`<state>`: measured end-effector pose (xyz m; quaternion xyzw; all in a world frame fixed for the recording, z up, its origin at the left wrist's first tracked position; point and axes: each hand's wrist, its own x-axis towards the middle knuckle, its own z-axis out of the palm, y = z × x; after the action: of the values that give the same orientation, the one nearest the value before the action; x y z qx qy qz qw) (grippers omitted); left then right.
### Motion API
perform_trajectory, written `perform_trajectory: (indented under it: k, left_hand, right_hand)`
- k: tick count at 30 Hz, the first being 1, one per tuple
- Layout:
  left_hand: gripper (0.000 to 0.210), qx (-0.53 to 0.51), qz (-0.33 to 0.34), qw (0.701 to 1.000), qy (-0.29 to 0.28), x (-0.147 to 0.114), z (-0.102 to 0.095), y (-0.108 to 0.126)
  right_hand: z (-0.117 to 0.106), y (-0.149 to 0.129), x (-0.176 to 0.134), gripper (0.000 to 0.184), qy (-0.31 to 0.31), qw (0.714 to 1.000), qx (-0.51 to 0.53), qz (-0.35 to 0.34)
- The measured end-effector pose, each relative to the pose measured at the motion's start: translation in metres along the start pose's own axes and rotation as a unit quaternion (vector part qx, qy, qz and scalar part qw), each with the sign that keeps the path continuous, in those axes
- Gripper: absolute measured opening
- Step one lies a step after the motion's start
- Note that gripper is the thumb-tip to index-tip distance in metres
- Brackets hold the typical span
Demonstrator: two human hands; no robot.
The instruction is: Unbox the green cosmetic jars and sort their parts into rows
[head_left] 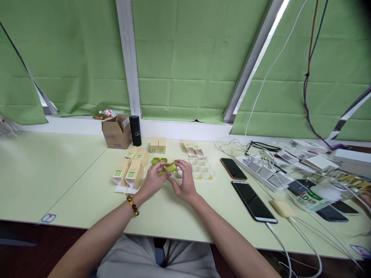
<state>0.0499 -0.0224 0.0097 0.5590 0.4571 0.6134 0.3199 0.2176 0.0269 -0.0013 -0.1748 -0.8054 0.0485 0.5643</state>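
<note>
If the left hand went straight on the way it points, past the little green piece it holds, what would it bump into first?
Probably the right hand, which faces the left hand across the small green piece. Depth is hard to judge from this one view.
</note>
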Motion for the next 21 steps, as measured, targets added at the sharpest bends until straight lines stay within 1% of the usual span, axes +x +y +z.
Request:
perform_trajectory:
  k: [3, 6, 10, 12, 15, 18, 21]
  left_hand:
    - [0.041, 0.005, 0.006, 0.999, -0.039, -0.002, 0.002, -0.002]
    - [0.048, 0.003, 0.027, 0.996, -0.08, -0.005, 0.004, 0.0]
    - [0.057, 0.01, 0.025, 0.994, -0.103, -0.004, 0.006, 0.001]
    - [0.054, 0.033, 0.04, 0.994, -0.092, -0.003, 0.005, 0.0]
    - [0.039, 0.088, 0.096, 0.991, -0.033, -0.002, 0.002, 0.0]
    - [0.035, 0.129, 0.151, 0.98, 0.013, -0.002, -0.001, 0.006]
    - [0.025, 0.176, 0.2, 0.963, 0.03, -0.003, -0.003, 0.011]
  right_hand:
    - [0.001, 0.0, -0.001, 0.066, -0.005, 1.0, 0.002, 0.002]
    - [0.003, 0.001, -0.002, 0.062, -0.008, 1.0, 0.015, 0.006]
    - [0.005, 0.001, -0.002, 0.057, -0.007, 0.999, 0.043, 0.01]
    - [0.004, 0.0, -0.001, 0.055, -0.004, 0.998, 0.055, 0.017]
    - [0.001, -0.002, 0.001, 0.052, -0.004, 0.997, 0.074, 0.027]
    - [0.0, -0.003, 0.002, 0.047, -0.014, 0.994, 0.093, 0.054]
    - [0.0, -0.002, 0.001, 0.043, -0.02, 0.99, 0.107, 0.091]
